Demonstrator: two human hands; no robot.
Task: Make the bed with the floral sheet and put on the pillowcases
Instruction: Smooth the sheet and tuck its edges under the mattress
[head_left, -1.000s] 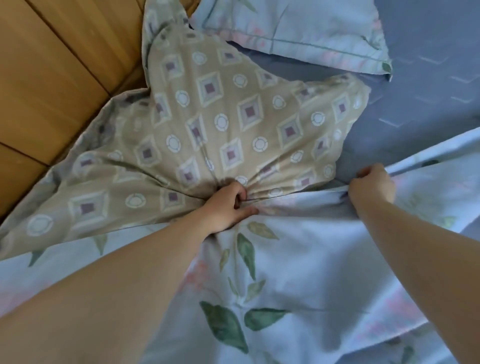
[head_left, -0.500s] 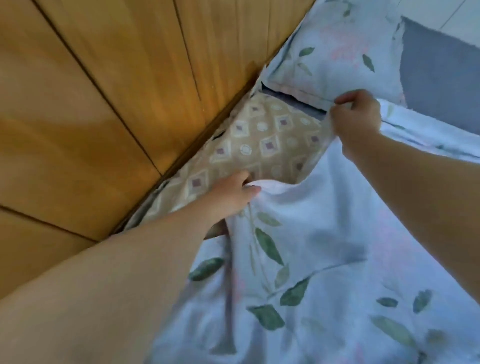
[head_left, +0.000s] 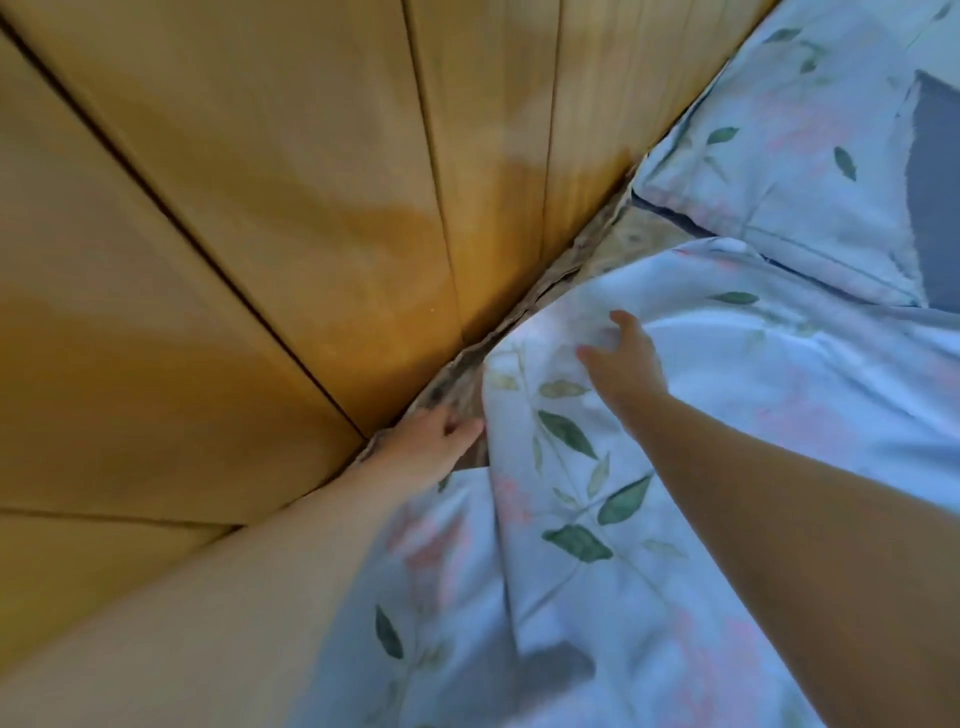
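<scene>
Wood panelling (head_left: 234, 260): fills the left of my head view and runs down to the bed's edge.
Near pillowcase (head_left: 701, 441): pale blue with green leaves, lying along the panelling, drawn over nearly all of its pillow.
Far pillow (head_left: 779, 156): fully inside its own floral case, just beyond the near one, against the same panelling.
Grey-blue bedding (head_left: 940, 208): a bare patch at upper right, with no floral cloth over it.
Left hand (head_left: 431, 447): wedged between wood and pillow at the case's open edge, fingers on the beige cloth. I cannot tell whether its grip has closed on anything.
Right hand (head_left: 623, 364): fingers spread and straight, grip wide open, holding nothing, on or just above the top of the case. Blur hides the contact.
Beige pillow (head_left: 623, 244): only slivers show along the panelling.
Progress: I judge one pillow finished and the second all but covered, with its last edge still to tuck in. The floral sheet I cannot pick out, and the grey patch suggests it is not yet spread.
Count: two pillows, two floral cases, two hands.
</scene>
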